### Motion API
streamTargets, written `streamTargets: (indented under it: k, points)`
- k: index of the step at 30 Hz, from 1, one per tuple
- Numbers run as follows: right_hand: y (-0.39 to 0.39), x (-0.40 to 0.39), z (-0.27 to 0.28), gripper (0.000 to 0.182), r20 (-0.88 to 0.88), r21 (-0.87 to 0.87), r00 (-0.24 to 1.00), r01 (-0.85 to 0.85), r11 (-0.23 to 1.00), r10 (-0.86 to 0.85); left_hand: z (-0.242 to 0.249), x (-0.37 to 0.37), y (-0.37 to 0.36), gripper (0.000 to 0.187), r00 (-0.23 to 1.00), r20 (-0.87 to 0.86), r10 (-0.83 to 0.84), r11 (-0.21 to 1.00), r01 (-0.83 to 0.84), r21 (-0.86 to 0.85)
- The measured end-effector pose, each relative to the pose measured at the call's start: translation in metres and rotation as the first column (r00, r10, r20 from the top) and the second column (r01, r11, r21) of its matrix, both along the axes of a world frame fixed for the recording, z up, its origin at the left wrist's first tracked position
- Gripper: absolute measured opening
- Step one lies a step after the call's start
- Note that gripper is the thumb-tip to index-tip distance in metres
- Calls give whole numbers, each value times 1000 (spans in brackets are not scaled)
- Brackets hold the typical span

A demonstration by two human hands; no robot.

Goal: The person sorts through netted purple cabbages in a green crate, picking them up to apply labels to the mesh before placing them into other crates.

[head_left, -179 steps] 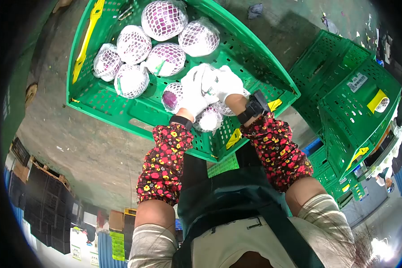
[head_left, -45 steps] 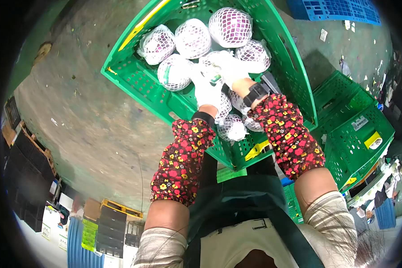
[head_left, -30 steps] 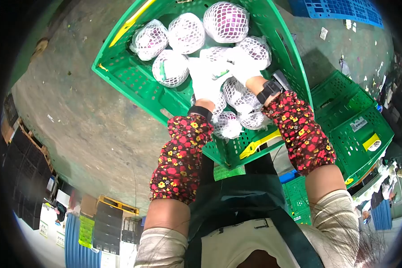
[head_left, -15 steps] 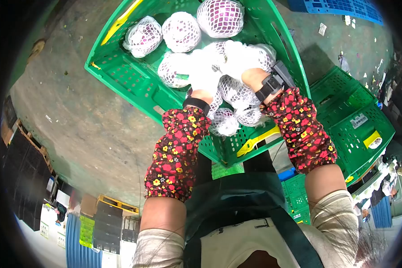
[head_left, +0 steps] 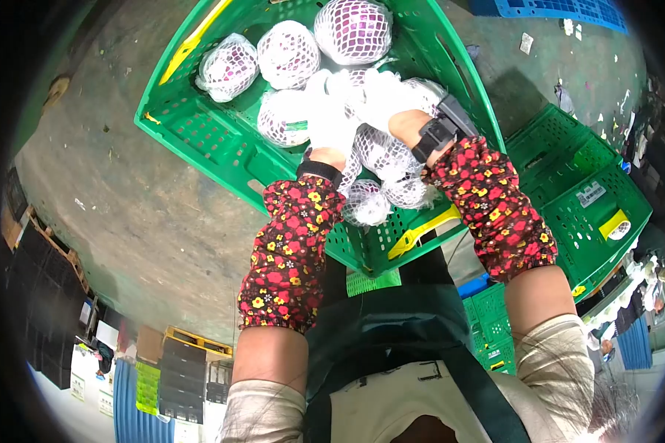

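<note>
Inside a green plastic crate (head_left: 222,159) lie several round purple heads that look like red cabbages, each in a white foam net. My left hand (head_left: 329,118), in a white glove, curls against the left side of one netted red cabbage (head_left: 357,77). From the right, my right hand (head_left: 386,100), gloved too, presses on that same head. Glare washes out the fingers. Left of my left hand rests a netted cabbage with a green label (head_left: 279,118). Below my right hand sits another netted cabbage (head_left: 383,151), and the largest one (head_left: 353,31) lies at the far side.
More green crates (head_left: 598,199) stand to the right, one with a yellow handle (head_left: 615,226). A blue pallet (head_left: 561,11) is at the top right. Black stacked crates (head_left: 44,295) are at the lower left. Scraps lie on the concrete floor (head_left: 125,192).
The crate and its contents sit slightly further left and up in view. Both hands stay at the same netted cabbage, with small shifts of the gloves.
</note>
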State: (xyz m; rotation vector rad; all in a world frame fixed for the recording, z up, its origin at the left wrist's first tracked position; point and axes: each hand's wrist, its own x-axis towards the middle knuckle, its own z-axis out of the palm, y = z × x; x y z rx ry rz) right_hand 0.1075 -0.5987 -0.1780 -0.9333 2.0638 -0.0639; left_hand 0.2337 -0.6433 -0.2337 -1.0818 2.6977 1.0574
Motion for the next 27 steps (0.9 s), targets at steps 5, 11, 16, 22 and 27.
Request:
streamTargets:
  k: [5, 11, 16, 22, 27]
  points:
    - [7, -4, -15, 38, -122, 44, 989, -82, 996, 87, 12, -16, -4, 81, 994, -41, -99, 994, 98, -42]
    - [33, -20, -43, 36, -64, -216, 994, 74, 974, -89, -5, -22, 0, 92, 984, -43, -175, 980, 178, 91]
    - [40, -19, -45, 44, -31, -96, 947, 316, 944, -320, -6, -16, -3, 87, 984, -172, 52, 914, 23, 405]
    - [40, -2, -16, 47, -180, 212, 955, 270, 939, -234, -1, -21, 8, 77, 983, -179, -27, 976, 65, 209]
    - [52, 4, -19, 36, -75, -19, 995, 60, 998, -61, -12, -33, 2, 72, 970, 26, -242, 970, 241, 22]
